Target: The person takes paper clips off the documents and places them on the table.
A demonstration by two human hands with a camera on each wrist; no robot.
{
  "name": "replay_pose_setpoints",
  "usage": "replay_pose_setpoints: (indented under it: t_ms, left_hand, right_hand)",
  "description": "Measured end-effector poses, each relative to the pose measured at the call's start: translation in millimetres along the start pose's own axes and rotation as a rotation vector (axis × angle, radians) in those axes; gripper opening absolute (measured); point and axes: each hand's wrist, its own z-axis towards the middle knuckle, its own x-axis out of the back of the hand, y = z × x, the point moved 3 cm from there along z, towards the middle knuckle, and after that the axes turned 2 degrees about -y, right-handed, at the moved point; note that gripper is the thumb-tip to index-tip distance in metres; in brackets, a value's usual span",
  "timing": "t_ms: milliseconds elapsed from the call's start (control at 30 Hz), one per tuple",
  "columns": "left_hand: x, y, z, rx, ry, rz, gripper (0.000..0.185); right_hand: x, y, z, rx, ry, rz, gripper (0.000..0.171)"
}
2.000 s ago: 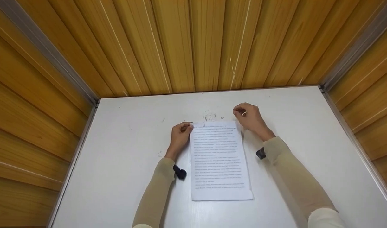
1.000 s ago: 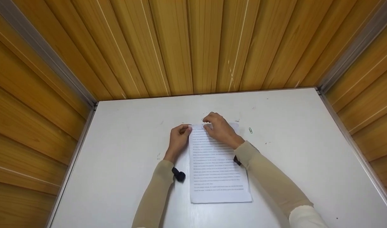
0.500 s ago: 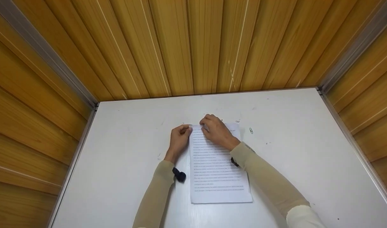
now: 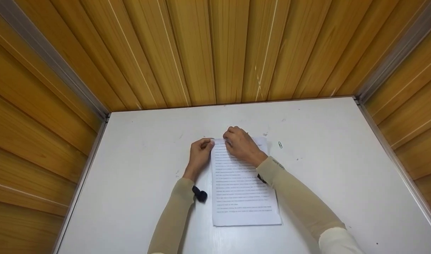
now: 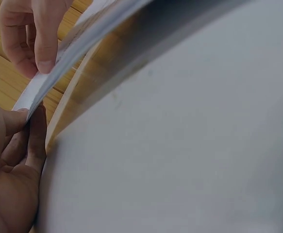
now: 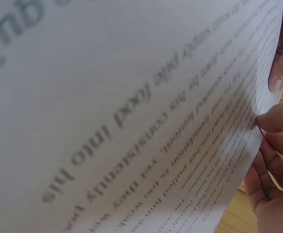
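A stack of printed paper [image 4: 243, 197] lies in front of me on the white table. My left hand [image 4: 200, 155] pinches its top left corner; in the left wrist view the thumb [image 5: 17, 119] presses the sheets' edge from above. Just to the right, my right hand [image 4: 241, 144] is at the top edge of the stack. In the right wrist view its fingers [image 6: 277, 119] pinch a thin reddish wire paper clip [image 6: 261, 128] at that edge. Most of this clip is hidden by the fingers.
A green paper clip [image 4: 280, 144] lies on the white table [image 4: 324, 148], right of the stack's top corner. Small dark marks dot the surface. Wood-patterned panels [image 4: 229, 53] stand behind and on both sides.
My right hand has moved left from beyond the stack's top right corner to the clip at its top edge, uncovering the green paper clip. My left hand has stayed at its corner.
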Motion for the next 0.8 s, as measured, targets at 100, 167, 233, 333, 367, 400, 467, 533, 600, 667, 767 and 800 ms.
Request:
replay_pose_setpoints:
  t_ms: [100, 167, 233, 333, 367, 400, 467, 533, 600, 667, 767, 800]
  left_hand:
    - [0.0, -0.4, 1.2, -0.019, -0.014, 0.009, 0.02]
    - [0.0, -0.3, 1.4, -0.028, -0.023, 0.021, 0.021]
    - [0.2, 0.1, 1.2, -0.028, -0.027, 0.029, 0.022]
    - [0.7, 0.9, 0.7, -0.022, -0.03, 0.037, 0.022]
    - [0.8, 0.9, 0.7, -0.022, -0.03, 0.037, 0.022]
    - [0.9, 1.0, 0.6, -0.021, -0.029, 0.037, 0.022]
    - [0.8, 0.9, 0.9, -0.022, -0.031, 0.04, 0.022]
    - [0.5, 0.4, 1.3, -0.024, -0.035, 0.039, 0.022]
    - [0.3, 0.2, 1.2, -0.024, -0.036, 0.039, 0.022]
    - [0.3, 0.4, 0.9, -0.027, -0.036, 0.038, 0.022]
    - [0.4, 0.5, 0.6, -0.032, -0.032, 0.04, 0.021]
    - [0.5, 0.7, 0.5, -0.032, -0.032, 0.041, 0.021]
  right_hand:
    - [-0.9, -0.6, 0.8, 0.024, 0.016, -0.055, 0.008]
    - [-1.1, -0.5, 1.7, 0.035, 0.02, -0.076, 0.009]
    - [-0.3, -0.4, 2.8, 0.037, 0.016, -0.076, 0.009]
    - [1.6, 0.3, 4.5, 0.024, -0.003, -0.053, 0.011]
    - [2.3, 0.5, 4.8, 0.019, -0.006, -0.045, 0.011]
    - [3.1, 0.6, 5.2, 0.013, -0.008, -0.036, 0.011]
    - [4.4, 1.0, 5.6, 0.002, -0.01, -0.018, 0.011]
    - [5.2, 1.6, 6.0, -0.009, -0.013, -0.004, 0.01]
    - [5.5, 1.9, 6.2, -0.015, -0.018, 0.006, 0.01]
    - [5.8, 2.8, 6.1, -0.025, -0.024, 0.016, 0.011]
    - [5.9, 3.5, 6.1, -0.035, -0.031, 0.033, 0.012]
    - [6.1, 3.8, 6.1, -0.04, -0.031, 0.038, 0.012]
